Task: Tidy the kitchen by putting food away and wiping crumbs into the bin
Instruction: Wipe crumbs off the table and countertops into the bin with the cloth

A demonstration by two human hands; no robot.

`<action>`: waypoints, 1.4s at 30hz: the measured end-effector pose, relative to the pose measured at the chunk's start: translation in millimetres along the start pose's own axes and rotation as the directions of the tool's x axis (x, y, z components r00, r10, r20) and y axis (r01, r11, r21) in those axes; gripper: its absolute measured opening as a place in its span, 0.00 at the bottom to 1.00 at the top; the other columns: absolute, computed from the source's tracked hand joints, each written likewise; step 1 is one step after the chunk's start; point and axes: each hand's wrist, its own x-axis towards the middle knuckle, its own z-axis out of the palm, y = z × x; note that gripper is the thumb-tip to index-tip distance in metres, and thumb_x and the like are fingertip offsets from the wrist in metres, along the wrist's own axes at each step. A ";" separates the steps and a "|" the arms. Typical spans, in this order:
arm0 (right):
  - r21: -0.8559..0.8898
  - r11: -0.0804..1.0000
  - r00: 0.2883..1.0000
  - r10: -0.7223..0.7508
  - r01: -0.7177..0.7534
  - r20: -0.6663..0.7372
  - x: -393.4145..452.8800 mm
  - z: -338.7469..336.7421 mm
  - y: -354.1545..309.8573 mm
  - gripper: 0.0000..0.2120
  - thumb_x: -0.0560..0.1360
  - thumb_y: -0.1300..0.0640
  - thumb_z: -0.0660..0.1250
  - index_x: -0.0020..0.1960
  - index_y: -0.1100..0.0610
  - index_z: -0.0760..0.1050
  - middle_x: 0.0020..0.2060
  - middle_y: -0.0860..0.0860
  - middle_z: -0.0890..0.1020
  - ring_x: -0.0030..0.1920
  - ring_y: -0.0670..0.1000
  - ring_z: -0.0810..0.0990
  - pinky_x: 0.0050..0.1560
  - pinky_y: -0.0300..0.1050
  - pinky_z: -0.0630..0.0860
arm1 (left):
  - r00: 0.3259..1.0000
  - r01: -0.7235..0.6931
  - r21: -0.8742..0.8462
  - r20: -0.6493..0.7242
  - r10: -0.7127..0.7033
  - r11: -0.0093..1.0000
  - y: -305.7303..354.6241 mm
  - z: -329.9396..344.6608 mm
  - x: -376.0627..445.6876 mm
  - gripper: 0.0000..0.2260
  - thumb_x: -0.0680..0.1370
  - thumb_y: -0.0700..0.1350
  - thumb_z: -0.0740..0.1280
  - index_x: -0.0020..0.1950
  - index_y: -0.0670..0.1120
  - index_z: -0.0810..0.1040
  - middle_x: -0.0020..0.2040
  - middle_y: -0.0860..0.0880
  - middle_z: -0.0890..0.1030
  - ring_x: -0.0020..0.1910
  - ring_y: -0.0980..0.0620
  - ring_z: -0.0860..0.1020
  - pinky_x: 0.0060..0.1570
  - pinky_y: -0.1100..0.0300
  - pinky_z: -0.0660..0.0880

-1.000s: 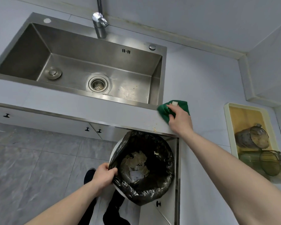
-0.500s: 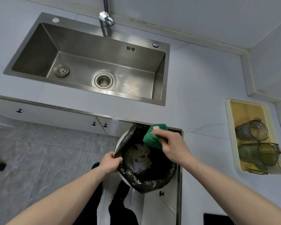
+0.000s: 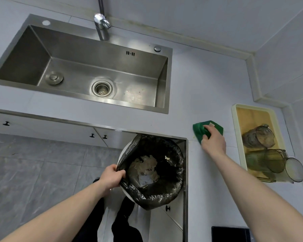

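A white bin lined with a black bag (image 3: 171,186) hangs just below the counter's inner corner, with crumpled paper and crumbs inside. My left hand (image 3: 111,178) grips the bag's left rim. A green cloth (image 3: 199,130) lies on the pale countertop (image 3: 196,95) right of the bin, and my right hand (image 3: 212,142) holds it down there, fingers curled over it. A few small crumbs lie on the counter at the cloth's left edge.
A steel sink (image 3: 87,70) with a tap (image 3: 101,26) fills the counter's left part. A cream tray (image 3: 235,137) at the right wall holds two glass jugs (image 3: 259,138) on their sides. A dark object (image 3: 229,234) sits at the counter's near edge. Cabinet doors and grey floor tiles lie below.
My right hand swept the cloth from the sink's corner to over the bin, then carried it back up onto the counter, farther right. My left hand kept its grip on the bag's rim.
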 end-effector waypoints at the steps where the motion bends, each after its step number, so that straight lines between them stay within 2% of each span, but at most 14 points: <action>1: -0.041 0.999 1.000 -0.005 0.004 -0.012 -4.4 4.7 -1.5 0.23 0.79 0.60 0.64 0.73 0.49 0.72 0.75 0.48 0.71 0.72 0.57 0.71 0.71 0.53 0.68 | 1.000 -0.002 0.002 0.004 0.002 1.000 -0.8 -0.1 1.3 0.12 0.69 0.35 0.69 0.53 0.37 0.77 0.43 0.34 0.83 0.48 0.34 0.85 0.46 0.41 0.84; 3: -0.086 0.995 0.999 -0.043 0.041 -0.024 -17.7 10.5 -7.9 0.23 0.78 0.59 0.66 0.71 0.47 0.73 0.70 0.49 0.76 0.67 0.58 0.75 0.67 0.53 0.72 | 1.000 -0.001 0.005 -0.004 0.001 1.000 -2.1 -0.7 1.4 0.12 0.70 0.34 0.68 0.53 0.37 0.78 0.45 0.33 0.83 0.47 0.34 0.85 0.45 0.41 0.84; 6: -0.036 0.989 0.989 -0.146 0.146 0.019 -47.6 19.5 -12.2 0.20 0.76 0.60 0.68 0.66 0.45 0.77 0.66 0.47 0.80 0.63 0.55 0.78 0.66 0.49 0.73 | 1.000 -0.005 0.021 -0.007 0.006 1.000 -1.3 -0.7 -1.4 0.11 0.71 0.35 0.68 0.53 0.37 0.78 0.49 0.31 0.84 0.49 0.34 0.85 0.45 0.43 0.85; 10: 0.018 0.960 0.927 -0.275 0.280 0.254 -86.5 34.0 -30.2 0.17 0.75 0.58 0.70 0.59 0.40 0.81 0.58 0.40 0.84 0.59 0.49 0.80 0.63 0.44 0.75 | 1.000 -0.016 0.034 0.008 0.016 0.999 2.6 -3.1 -7.4 0.12 0.72 0.36 0.69 0.55 0.37 0.78 0.48 0.32 0.84 0.48 0.36 0.85 0.46 0.42 0.85; 12: 0.057 0.948 0.881 -0.312 0.312 0.357 -100.3 39.2 -40.9 0.16 0.75 0.57 0.70 0.58 0.40 0.82 0.55 0.39 0.84 0.57 0.44 0.81 0.60 0.39 0.74 | 1.000 -0.013 0.030 0.018 0.013 0.999 5.5 -5.2 -12.0 0.12 0.73 0.35 0.68 0.55 0.36 0.77 0.49 0.32 0.84 0.47 0.37 0.85 0.44 0.46 0.85; 14: 0.130 0.946 0.896 -0.322 0.296 0.305 -101.9 37.5 -54.0 0.15 0.75 0.56 0.70 0.58 0.39 0.82 0.53 0.37 0.85 0.55 0.43 0.81 0.59 0.38 0.75 | 1.000 -0.007 0.028 0.024 0.006 1.000 7.5 -9.1 -16.6 0.12 0.73 0.35 0.68 0.56 0.36 0.77 0.50 0.32 0.84 0.45 0.38 0.85 0.40 0.52 0.85; 18: 0.274 0.930 0.955 -0.281 0.246 0.098 -75.7 17.0 -81.8 0.15 0.76 0.56 0.69 0.59 0.42 0.82 0.50 0.38 0.85 0.52 0.44 0.82 0.57 0.41 0.77 | 1.000 0.021 -0.006 0.018 -0.021 1.000 5.0 -19.8 -18.0 0.12 0.72 0.35 0.68 0.55 0.36 0.78 0.48 0.33 0.84 0.44 0.38 0.85 0.36 0.53 0.83; 21: 0.299 0.923 0.967 -0.255 0.241 0.007 -53.2 7.6 -103.6 0.15 0.76 0.57 0.68 0.59 0.43 0.82 0.50 0.40 0.85 0.50 0.45 0.81 0.55 0.41 0.76 | 0.999 0.041 -0.017 0.014 -0.040 0.999 2.1 -27.7 -15.3 0.14 0.70 0.35 0.68 0.55 0.36 0.79 0.48 0.33 0.84 0.45 0.37 0.86 0.36 0.52 0.84; 24: 0.306 0.918 0.968 -0.239 0.253 -0.081 -29.3 15.1 -122.4 0.15 0.76 0.57 0.67 0.60 0.44 0.81 0.51 0.43 0.85 0.52 0.48 0.82 0.54 0.42 0.77 | 0.999 0.044 -0.020 0.008 -0.044 0.999 1.0 -34.8 -14.6 0.14 0.71 0.34 0.68 0.56 0.34 0.77 0.42 0.36 0.82 0.39 0.39 0.84 0.33 0.55 0.82; 29: 0.066 0.967 0.966 -0.250 0.245 0.067 -11.6 65.1 -131.4 0.19 0.78 0.59 0.67 0.66 0.44 0.79 0.63 0.48 0.82 0.64 0.54 0.78 0.66 0.48 0.75 | 0.999 0.040 -0.022 0.000 -0.040 0.999 -2.2 -47.3 -8.4 0.14 0.70 0.33 0.67 0.55 0.33 0.77 0.41 0.36 0.81 0.39 0.38 0.84 0.39 0.47 0.84; 33: 0.033 0.965 0.958 -0.264 0.262 0.111 -31.8 91.9 -129.5 0.25 0.79 0.63 0.65 0.74 0.47 0.73 0.76 0.45 0.70 0.77 0.53 0.65 0.79 0.51 0.61 | 1.000 0.022 0.007 0.003 -0.022 1.000 -0.2 -54.3 -7.0 0.10 0.72 0.33 0.66 0.53 0.34 0.77 0.42 0.36 0.81 0.42 0.36 0.85 0.41 0.48 0.84; 38: 0.094 0.891 0.860 -0.454 0.445 0.231 -91.1 105.0 -121.3 0.25 0.75 0.68 0.66 0.64 0.44 0.82 0.67 0.38 0.78 0.73 0.45 0.72 0.77 0.42 0.64 | 1.000 0.008 0.044 0.022 -0.009 0.999 2.9 -55.3 -7.2 0.11 0.72 0.35 0.67 0.53 0.36 0.77 0.42 0.37 0.83 0.43 0.37 0.86 0.41 0.49 0.84; 40: 0.159 0.874 0.819 -0.486 0.460 0.306 -112.5 100.4 -114.6 0.23 0.75 0.66 0.65 0.61 0.43 0.83 0.64 0.38 0.81 0.69 0.44 0.76 0.73 0.43 0.69 | 1.000 -0.001 0.070 0.016 0.000 0.998 6.0 -53.0 -9.2 0.10 0.73 0.35 0.67 0.54 0.35 0.78 0.42 0.37 0.83 0.41 0.39 0.85 0.40 0.52 0.83; 42: 0.238 0.872 0.820 -0.484 0.427 0.304 -136.1 87.8 -104.1 0.21 0.76 0.65 0.65 0.61 0.44 0.83 0.62 0.39 0.82 0.66 0.43 0.78 0.72 0.44 0.71 | 1.000 -0.008 0.101 0.027 0.006 0.995 9.6 -49.0 -12.2 0.09 0.73 0.35 0.67 0.53 0.35 0.78 0.43 0.36 0.83 0.41 0.40 0.84 0.38 0.53 0.83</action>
